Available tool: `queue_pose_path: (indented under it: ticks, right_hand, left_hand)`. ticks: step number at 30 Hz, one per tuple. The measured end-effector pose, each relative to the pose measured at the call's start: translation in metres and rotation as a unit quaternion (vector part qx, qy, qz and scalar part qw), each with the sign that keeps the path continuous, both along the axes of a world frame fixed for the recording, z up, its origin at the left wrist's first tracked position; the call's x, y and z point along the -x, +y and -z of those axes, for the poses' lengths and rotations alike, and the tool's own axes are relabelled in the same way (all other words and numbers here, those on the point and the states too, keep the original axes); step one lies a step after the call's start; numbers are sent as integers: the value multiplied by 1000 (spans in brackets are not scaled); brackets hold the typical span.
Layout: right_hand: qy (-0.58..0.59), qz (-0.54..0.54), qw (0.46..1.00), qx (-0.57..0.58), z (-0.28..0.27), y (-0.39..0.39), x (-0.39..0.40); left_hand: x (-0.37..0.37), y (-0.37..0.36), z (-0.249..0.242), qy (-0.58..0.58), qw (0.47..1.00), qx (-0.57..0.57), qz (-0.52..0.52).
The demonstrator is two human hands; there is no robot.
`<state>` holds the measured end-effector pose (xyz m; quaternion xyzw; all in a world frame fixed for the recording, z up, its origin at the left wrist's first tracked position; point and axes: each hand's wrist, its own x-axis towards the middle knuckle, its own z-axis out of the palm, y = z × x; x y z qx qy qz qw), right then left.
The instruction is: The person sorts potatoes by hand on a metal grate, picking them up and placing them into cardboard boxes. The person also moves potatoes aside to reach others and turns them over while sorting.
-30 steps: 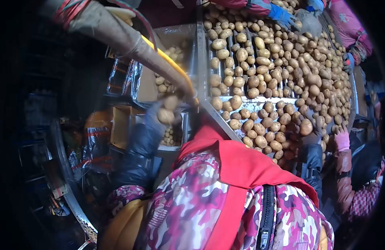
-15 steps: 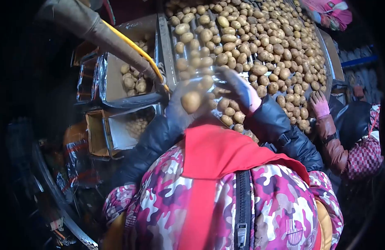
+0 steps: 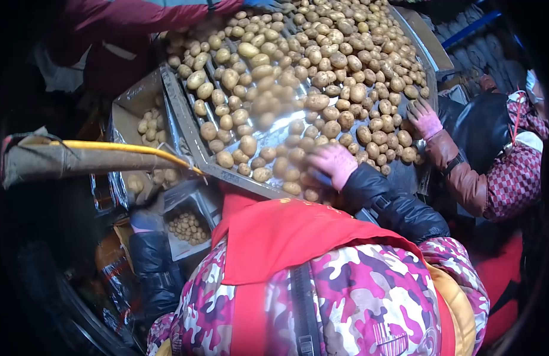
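Note:
Many potatoes (image 3: 345, 118) lie spread over the slatted sorting table (image 3: 179, 113). At the table's near edge my right hand (image 3: 332, 164), in a pink glove, rests on the potatoes with its fingers stretched over them. Down to the left, my left hand (image 3: 147, 221) reaches between the cardboard box (image 3: 132, 98) of larger potatoes and the white-lined box (image 3: 180, 248) of small potatoes (image 3: 189, 228). Dim light and blur hide its fingers.
A padded bar (image 3: 84, 159) with a yellow cable crosses the left side above the boxes. A co-worker's pink-gloved hand (image 3: 426, 120) touches potatoes at the right edge. Another person's red sleeve (image 3: 161, 15) and blue glove reach in at the top.
My left hand has moved from over the table down left to the boxes. My right hand has settled lower on the potatoes. The view has turned, and another person's arm appears at the top.

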<state>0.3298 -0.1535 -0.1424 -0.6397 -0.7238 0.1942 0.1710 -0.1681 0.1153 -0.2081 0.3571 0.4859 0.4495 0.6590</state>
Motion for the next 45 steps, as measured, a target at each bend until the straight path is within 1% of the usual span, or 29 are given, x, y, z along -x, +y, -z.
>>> queue_pose_path:
  ticks: [1,2,3,5,7,10,11,12,13,15,17,18,21,22,24,25,27,28,31,32,33,34,35,37,38,39,41,42,45]
  right_hand:
    - [-8,50,994,99,-12,24,-9]
    - [-3,80,997,-23,6,29,-27]
    - [-33,163,980,-104,35,38,-40]
    - [-120,230,958,-119,29,67,-52]
    - [-105,251,961,55,40,88,-68]
    - [-49,298,947,108,1,103,-55]
    - [9,302,945,129,13,112,-52]
    - [188,286,916,208,-20,106,-36]
    - [97,256,952,136,-3,108,-18]
    - [226,101,966,77,-24,96,16]
    - [169,79,981,61,-12,99,21]
    - [200,141,967,73,-3,106,17]
    - [83,182,979,23,33,151,-11]
    - [31,132,989,59,20,166,-9]
    - [-55,61,989,123,-11,187,4]
    - [-105,53,988,100,23,195,14]
    - [-99,68,983,136,19,202,26]
    - [-93,70,982,152,15,203,30]
    - [-51,57,978,193,-4,186,24]
    - [-36,60,976,206,-2,184,22]
    - [-21,63,973,219,2,181,21]
    - [41,154,972,172,10,173,22]
    - [107,169,969,146,10,169,17]
    - [293,47,940,166,-1,163,16]
    - [245,-32,952,180,-10,168,18]
    - [223,-11,962,157,-18,180,20]
    - [177,28,978,108,-27,217,20]
    - [131,42,989,48,-13,242,20]
    - [-6,-15,998,56,6,322,38]
  left_hand:
    - [-34,-8,-34,-68,988,129,-41]
    - [-69,-17,-69,-136,952,252,-108]
    - [-80,-30,-68,-79,970,230,-23]
    - [-81,-51,-60,38,973,175,143]
    - [-99,-60,-58,-21,920,240,310]
    - [-164,-72,-76,33,893,220,390]
    - [-186,-75,-78,-1,902,213,377]
    - [-208,-78,-79,-37,908,209,361]
    - [-228,-83,-78,-72,915,207,340]
    - [-259,-90,-73,-189,877,276,344]
    - [-255,-90,-56,-238,850,300,362]
    - [-243,-90,-27,-232,842,296,387]
    - [-231,-83,-11,-146,845,313,408]
    - [-229,-86,-7,-156,845,312,406]
    - [-232,-87,-18,-144,851,266,429]
    - [-233,-88,-23,-138,853,243,440]
    - [-232,-86,-34,-103,856,140,488]
    - [-233,-81,-38,-136,854,286,412]
    - [-236,-69,-20,-205,796,503,268]
    - [-240,-68,-20,-353,728,501,308]
    - [-244,-69,-22,-275,786,422,358]
    - [-252,-69,-36,-191,831,337,398]
    - [-247,-68,-24,-192,829,344,397]
    - [-236,-65,0,-192,825,357,394]
    - [-238,-67,1,-232,821,381,355]
    - [-239,-70,0,-271,815,404,316]
    - [-230,-68,3,-312,748,484,330]
    - [-227,-69,-3,-313,759,459,339]
    - [-218,-75,19,-280,749,458,389]
